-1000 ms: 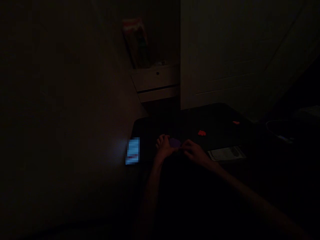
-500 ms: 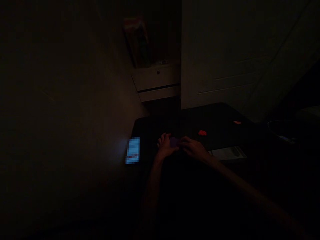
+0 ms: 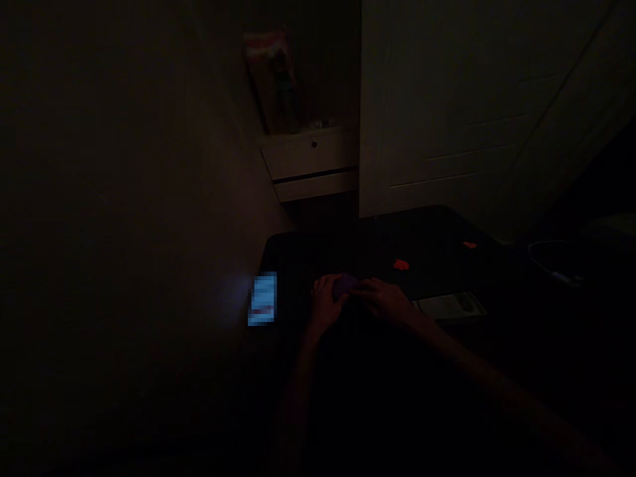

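The room is very dark. My left hand [image 3: 325, 302] and my right hand [image 3: 385, 300] meet over a dark table [image 3: 437, 228]. Between their fingers is a small purple thing [image 3: 344, 284]; both hands are curled on it. I cannot make out what the purple thing is. A lit phone screen [image 3: 262, 299] glows at the table's left edge, just left of my left hand.
Two small red bits [image 3: 401, 265] [image 3: 470, 245] lie on the table beyond my hands. A printed paper [image 3: 450, 305] lies right of my right hand. A pale drawer unit [image 3: 313, 162] with a box [image 3: 271, 76] on top stands behind, beside a white door [image 3: 447, 106].
My hands have drawn closer together around the purple thing, and the left fingers have curled in over it. The rest is still.
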`<state>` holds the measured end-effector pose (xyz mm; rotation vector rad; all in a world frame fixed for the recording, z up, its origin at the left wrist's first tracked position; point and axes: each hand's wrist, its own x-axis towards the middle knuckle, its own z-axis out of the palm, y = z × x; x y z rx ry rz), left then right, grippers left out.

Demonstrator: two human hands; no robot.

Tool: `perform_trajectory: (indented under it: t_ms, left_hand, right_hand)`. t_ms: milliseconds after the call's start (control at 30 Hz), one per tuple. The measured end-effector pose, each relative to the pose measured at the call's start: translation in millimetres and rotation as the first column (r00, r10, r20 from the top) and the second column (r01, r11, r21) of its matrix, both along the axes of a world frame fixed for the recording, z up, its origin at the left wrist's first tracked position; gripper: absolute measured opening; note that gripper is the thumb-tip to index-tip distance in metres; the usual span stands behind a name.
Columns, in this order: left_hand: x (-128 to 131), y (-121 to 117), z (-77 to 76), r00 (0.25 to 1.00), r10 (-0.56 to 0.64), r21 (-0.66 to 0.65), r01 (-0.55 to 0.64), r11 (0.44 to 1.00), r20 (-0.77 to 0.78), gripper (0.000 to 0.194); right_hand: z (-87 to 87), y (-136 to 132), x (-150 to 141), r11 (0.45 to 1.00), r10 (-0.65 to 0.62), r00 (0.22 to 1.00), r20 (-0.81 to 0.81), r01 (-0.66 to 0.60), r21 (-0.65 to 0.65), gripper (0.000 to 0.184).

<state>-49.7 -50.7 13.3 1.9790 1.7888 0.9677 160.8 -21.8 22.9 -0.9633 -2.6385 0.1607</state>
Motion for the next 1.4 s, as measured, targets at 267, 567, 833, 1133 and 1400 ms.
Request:
perform_trajectory:
  t_ms: [267, 567, 833, 1133, 1400]
  left_hand:
    - [-12, -16, 1.1, 0.991, -0.025, 0.112, 0.011, 0.994, 0.133, 0.032]
    - [-9, -41, -13.2, 0.993, -0.028, 0.193, 0.050, 0.980, -0.116, 0.032]
    - [-2, -54, -4.7, 0.946, 0.005, 0.133, 0.040, 0.990, -0.324, 0.036]
    - [1, -59, -5.8, 0.930, 0.000, 0.153, 0.060, 0.986, -0.366, 0.035]
    - [-7, -57, -11.4, 0.953, -0.045, 0.145, 0.092, 0.985, -0.299, 0.038]
  right_hand:
    - [2.3, -13, -6, 0.999, -0.011, 0.999, 0.048, 0.009, 0.030, 0.049]
    - [9.7, -18, -19, 0.996, -0.024, 0.990, 0.139, 0.013, 0.085, 0.044]
    - [7.5, -22, -23, 0.991, -0.040, 0.983, 0.180, 0.015, 0.136, 0.050]
    - [12.2, -19, -28, 0.992, -0.017, 0.973, 0.229, -0.013, 0.128, 0.049]
    - [8.6, -15, -24, 0.991, 0.002, 0.978, 0.207, -0.029, 0.130, 0.052]
